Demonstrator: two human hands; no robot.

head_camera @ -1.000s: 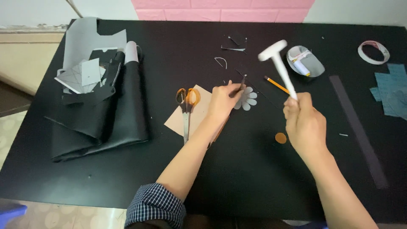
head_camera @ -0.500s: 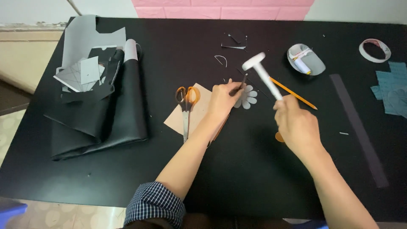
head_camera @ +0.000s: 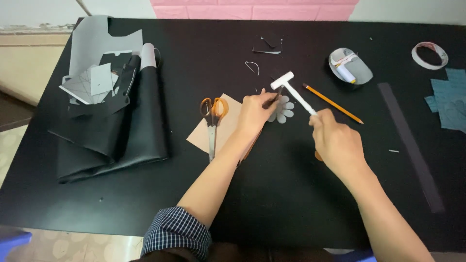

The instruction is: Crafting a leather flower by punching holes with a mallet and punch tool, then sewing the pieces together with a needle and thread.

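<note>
My right hand (head_camera: 336, 140) grips the handle of a small white hammer (head_camera: 291, 90), whose head hangs just above the top of a thin dark punch tool (head_camera: 274, 97). My left hand (head_camera: 253, 114) holds that punch upright on a grey flower-shaped cutout (head_camera: 284, 111) lying on the black table (head_camera: 204, 58). A tan paper sheet (head_camera: 201, 136) lies under my left wrist. Orange-handled scissors (head_camera: 212, 119) rest on it, just left of my left hand.
A yellow pencil (head_camera: 335, 103) lies right of the hammer. A grey dish (head_camera: 350, 65) with small items sits behind it. Folded black leather and grey templates (head_camera: 109, 116) fill the left. A tape ring (head_camera: 429, 54), blue-grey pieces (head_camera: 449, 99) and a dark strip (head_camera: 410, 145) lie at the right.
The hammer has swung down and to the left, from raised over the pencil to just above the punch. My left hand has stayed on the punch.
</note>
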